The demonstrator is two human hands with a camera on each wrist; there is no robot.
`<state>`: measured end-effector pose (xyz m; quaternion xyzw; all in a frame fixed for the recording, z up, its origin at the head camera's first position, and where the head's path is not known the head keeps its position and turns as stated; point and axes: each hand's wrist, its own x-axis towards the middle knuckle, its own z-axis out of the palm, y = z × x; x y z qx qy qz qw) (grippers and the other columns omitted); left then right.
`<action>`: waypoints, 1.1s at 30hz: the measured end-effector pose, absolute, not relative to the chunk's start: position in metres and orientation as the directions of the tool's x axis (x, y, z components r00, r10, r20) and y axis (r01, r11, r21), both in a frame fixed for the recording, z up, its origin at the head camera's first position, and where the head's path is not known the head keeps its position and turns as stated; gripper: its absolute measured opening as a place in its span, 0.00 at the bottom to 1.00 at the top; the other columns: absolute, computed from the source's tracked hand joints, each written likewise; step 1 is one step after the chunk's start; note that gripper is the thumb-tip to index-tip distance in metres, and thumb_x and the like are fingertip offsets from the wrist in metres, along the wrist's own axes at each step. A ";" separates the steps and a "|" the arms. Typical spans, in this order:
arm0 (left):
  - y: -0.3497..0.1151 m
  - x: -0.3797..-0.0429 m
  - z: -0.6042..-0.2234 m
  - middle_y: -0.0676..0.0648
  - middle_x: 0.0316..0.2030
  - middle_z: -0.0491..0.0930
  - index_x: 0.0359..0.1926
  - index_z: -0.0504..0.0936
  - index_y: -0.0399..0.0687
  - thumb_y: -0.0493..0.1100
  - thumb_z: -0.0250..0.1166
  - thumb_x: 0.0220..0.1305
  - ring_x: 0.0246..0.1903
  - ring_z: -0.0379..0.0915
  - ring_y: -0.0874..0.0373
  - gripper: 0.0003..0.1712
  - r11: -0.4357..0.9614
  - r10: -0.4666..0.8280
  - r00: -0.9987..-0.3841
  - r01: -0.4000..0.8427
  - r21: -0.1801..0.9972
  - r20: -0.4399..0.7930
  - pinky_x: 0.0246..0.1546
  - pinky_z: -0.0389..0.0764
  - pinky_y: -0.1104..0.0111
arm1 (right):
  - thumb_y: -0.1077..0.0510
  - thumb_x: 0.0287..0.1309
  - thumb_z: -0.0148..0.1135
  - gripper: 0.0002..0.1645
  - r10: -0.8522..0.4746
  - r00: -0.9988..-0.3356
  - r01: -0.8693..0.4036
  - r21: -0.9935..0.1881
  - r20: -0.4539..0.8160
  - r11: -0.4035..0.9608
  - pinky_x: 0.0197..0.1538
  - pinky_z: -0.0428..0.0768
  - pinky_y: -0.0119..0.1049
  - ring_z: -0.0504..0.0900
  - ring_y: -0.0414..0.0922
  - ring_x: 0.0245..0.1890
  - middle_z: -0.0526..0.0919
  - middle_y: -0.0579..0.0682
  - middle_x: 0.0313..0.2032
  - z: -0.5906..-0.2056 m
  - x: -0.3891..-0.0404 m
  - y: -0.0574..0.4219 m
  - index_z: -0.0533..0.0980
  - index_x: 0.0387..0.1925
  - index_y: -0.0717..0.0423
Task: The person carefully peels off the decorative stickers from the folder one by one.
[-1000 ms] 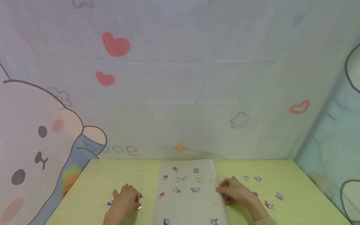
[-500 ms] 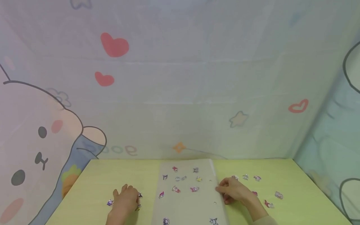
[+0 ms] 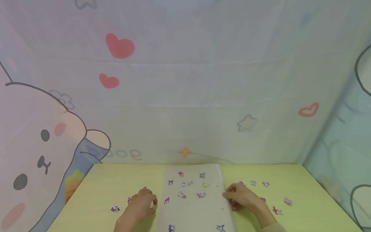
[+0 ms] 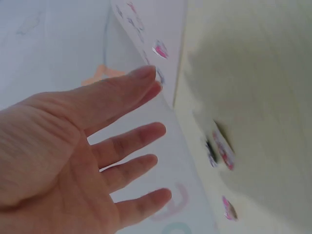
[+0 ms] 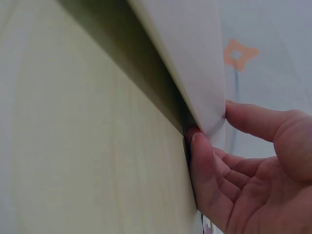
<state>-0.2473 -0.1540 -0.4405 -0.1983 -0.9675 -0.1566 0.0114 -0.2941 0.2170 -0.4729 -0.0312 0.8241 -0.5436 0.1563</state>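
Observation:
A white sheet (image 3: 195,211), dotted with small cartoon stickers (image 3: 200,195), lies lengthwise at the middle of the table. Its right edge is between the thumb and fingers of my right hand (image 3: 242,195); in the right wrist view the thumb presses one face of the sheet (image 5: 195,63) and a finger sits under the edge, which stands lifted off the table. My left hand (image 3: 139,205) hovers left of the sheet, fingers spread and nothing visible in its grasp. In the left wrist view, loose stickers (image 4: 223,148) lie on the table beyond those fingers.
A purple sticker (image 3: 115,208) lies left of my left hand, and a pink one (image 3: 129,199) shows just behind it. More loose stickers (image 3: 288,201) are scattered right of the sheet on the pale yellow table (image 3: 313,193). A printed cloth (image 3: 185,90) hangs behind the table.
My left hand has moved right toward the sheet, uncovering a pink sticker and covering the two that showed at its right side. My right hand stays on the sheet's edge.

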 end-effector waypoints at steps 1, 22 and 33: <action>-0.151 -0.247 -0.440 0.45 0.39 0.73 0.26 0.79 0.51 0.40 0.70 0.42 0.55 0.55 0.35 0.08 0.859 0.408 -0.908 0.416 0.299 0.093 0.43 0.62 0.39 | 0.54 0.50 0.62 0.24 -0.220 -0.949 0.118 -0.905 -0.224 0.410 0.26 0.78 0.41 0.76 0.46 0.18 0.74 0.56 0.29 -0.473 -0.294 0.217 0.68 0.41 0.68; -0.098 -0.226 -0.439 0.61 0.35 0.72 0.13 0.76 0.59 0.42 0.71 0.34 0.60 0.52 0.44 0.11 0.806 0.555 -0.829 0.518 0.286 -0.063 0.51 0.56 0.43 | 0.54 0.49 0.62 0.23 -0.204 -0.952 0.132 -0.905 -0.230 0.404 0.26 0.78 0.42 0.76 0.47 0.19 0.74 0.56 0.28 -0.473 -0.295 0.216 0.68 0.40 0.67; -0.100 -0.225 -0.437 0.49 0.53 0.70 0.23 0.81 0.60 0.39 0.69 0.40 0.61 0.49 0.47 0.09 0.855 0.488 -0.867 0.454 0.252 -0.095 0.54 0.53 0.46 | 0.52 0.50 0.62 0.24 -0.228 -0.948 0.112 -0.900 -0.224 0.420 0.26 0.78 0.41 0.76 0.46 0.19 0.74 0.56 0.29 -0.474 -0.294 0.219 0.68 0.41 0.66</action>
